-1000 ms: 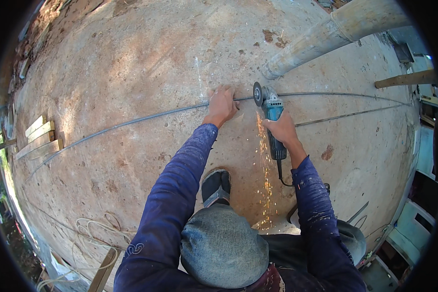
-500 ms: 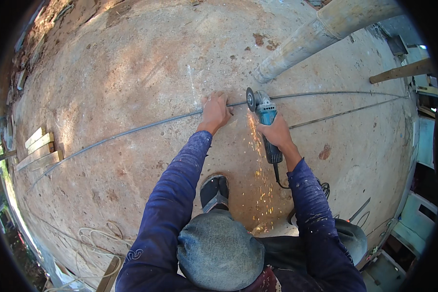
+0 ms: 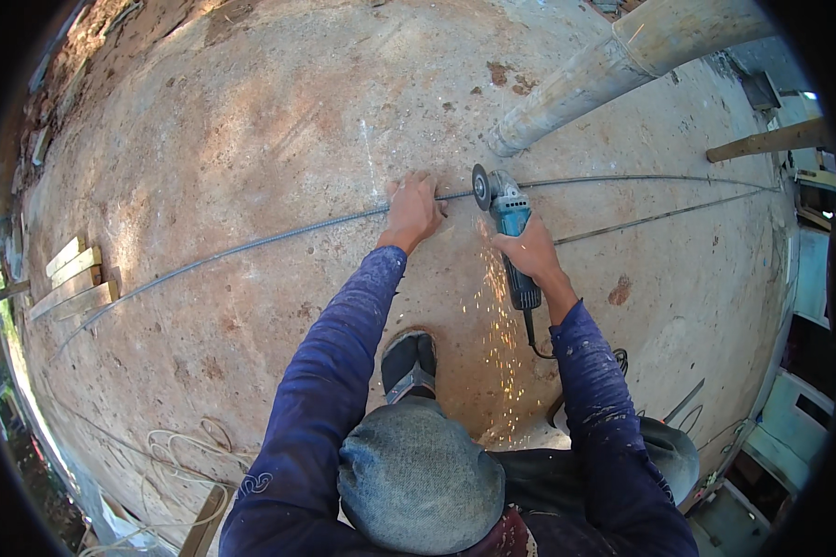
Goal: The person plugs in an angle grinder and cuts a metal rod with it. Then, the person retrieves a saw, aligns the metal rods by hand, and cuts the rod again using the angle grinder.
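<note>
A long ribbed steel rebar (image 3: 269,243) lies across the concrete floor, bending back on itself far to the right. My left hand (image 3: 412,212) grips it from above, just left of the cutting spot. In my right hand (image 3: 529,249), fingers wrapped round its body, is a teal and black angle grinder (image 3: 511,219). Its cutting disc (image 3: 480,187) stands upright across the rebar, and the exact contact is partly hidden by the disc. Orange sparks (image 3: 502,343) stream from there toward my knees. The grinder's black cord runs down beside my right forearm.
A thick bamboo pole (image 3: 576,88) meets the floor just beyond the grinder, with a thinner pole (image 3: 762,139) farther right. Short wood blocks (image 3: 76,280) lie at the left, and a pale rope (image 3: 181,455) is at lower left. My shod foot (image 3: 407,362) is near the sparks.
The spark stream has thinned near the disc and now shows mostly lower down. Both hands and the grinder stay almost where they were.
</note>
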